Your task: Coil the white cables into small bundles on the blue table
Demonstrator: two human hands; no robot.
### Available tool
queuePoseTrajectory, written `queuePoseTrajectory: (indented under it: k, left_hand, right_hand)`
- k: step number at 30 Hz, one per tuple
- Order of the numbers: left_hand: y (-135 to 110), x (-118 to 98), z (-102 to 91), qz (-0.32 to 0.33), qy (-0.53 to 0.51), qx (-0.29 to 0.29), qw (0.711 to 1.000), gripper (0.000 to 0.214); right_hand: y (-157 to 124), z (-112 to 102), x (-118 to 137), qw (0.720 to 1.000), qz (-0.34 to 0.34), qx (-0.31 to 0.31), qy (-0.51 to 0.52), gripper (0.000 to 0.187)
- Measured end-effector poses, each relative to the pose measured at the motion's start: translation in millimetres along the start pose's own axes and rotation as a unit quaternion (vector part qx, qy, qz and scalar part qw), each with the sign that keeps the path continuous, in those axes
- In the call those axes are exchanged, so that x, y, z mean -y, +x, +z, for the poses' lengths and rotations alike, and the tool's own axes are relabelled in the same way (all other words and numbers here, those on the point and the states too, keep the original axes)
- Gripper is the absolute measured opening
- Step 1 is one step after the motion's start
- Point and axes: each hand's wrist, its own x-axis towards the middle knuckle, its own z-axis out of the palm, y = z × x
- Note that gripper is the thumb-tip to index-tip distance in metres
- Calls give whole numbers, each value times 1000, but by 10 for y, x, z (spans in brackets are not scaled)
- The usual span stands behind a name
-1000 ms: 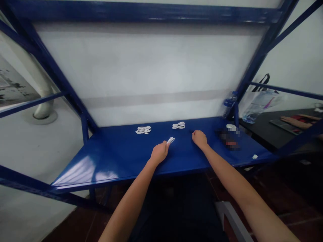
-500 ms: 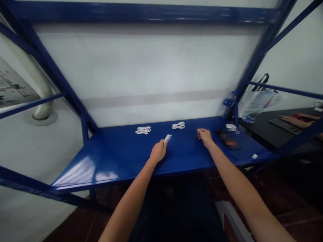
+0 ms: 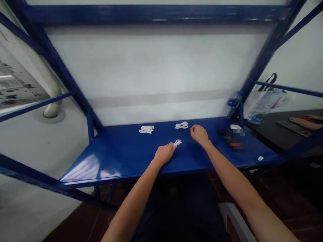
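Note:
My left hand (image 3: 164,153) rests low over the front of the blue steel table (image 3: 118,153), gripping a small white cable bundle (image 3: 177,143) whose looped end sticks out past the fingers. My right hand (image 3: 199,133) sits on the tabletop with its fingers curled and nothing in them. Nearest to it is a coiled white cable (image 3: 181,125) at the back. Another coiled white cable (image 3: 146,129) lies further left, beyond my left hand.
A water bottle (image 3: 233,103) and a clear plastic bag (image 3: 264,106) stand at the back right. A blurred dark item (image 3: 231,140) and a white object (image 3: 235,127) lie on the table. Blue uprights frame it. A co-worker's forearm (image 3: 306,123) rests on a black table at right.
My left hand has moved right, carrying the white bundle with it. My right hand has drawn back left toward the middle of the table. The view has shifted slightly.

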Motion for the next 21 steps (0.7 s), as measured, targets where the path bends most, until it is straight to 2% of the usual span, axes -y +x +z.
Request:
queuePoseTrajectory:
  k: [1, 4, 7, 9, 11, 13, 15, 18, 21]
  left_hand:
    - [3, 2, 0, 3, -1, -1, 1000, 36]
    - [12, -1, -6, 1, -8, 4, 1000, 37]
    - [13, -13, -8, -4, -8, 13, 1000, 38]
    - [9, -22, -2, 6, -4, 13, 1000, 38]
    - [4, -26, 9, 15, -1, 11, 1000, 37]
    - [-2, -27, 17, 8, -10, 12, 1000, 38]
    - [-8, -24, 19, -16, -28, 17, 999, 44]
    - [-12, -17, 18, -42, -57, 16, 997, 52]
    - [-7, -15, 23, -38, -62, 9, 997, 55]
  right_hand:
    - [24, -29, -97, 999, 3, 22, 26, 15]
    - [43, -100, -335, 998, 19, 37, 51, 22]
    - [-27, -103, -349, 996, 23, 47, 65, 28]
    - [-101, -72, -205, 993, -8, 77, 85, 28]
    - [-169, -37, 28, 983, -80, 130, 103, 27]
    - [-218, -16, 292, 971, -145, 171, 78, 23]
    - [-241, -12, 526, 957, -180, 223, 31, 18]
    - [-242, -30, 749, 939, -166, 302, -13, 15]
    - [-232, -66, 821, 921, -144, 360, -26, 17]
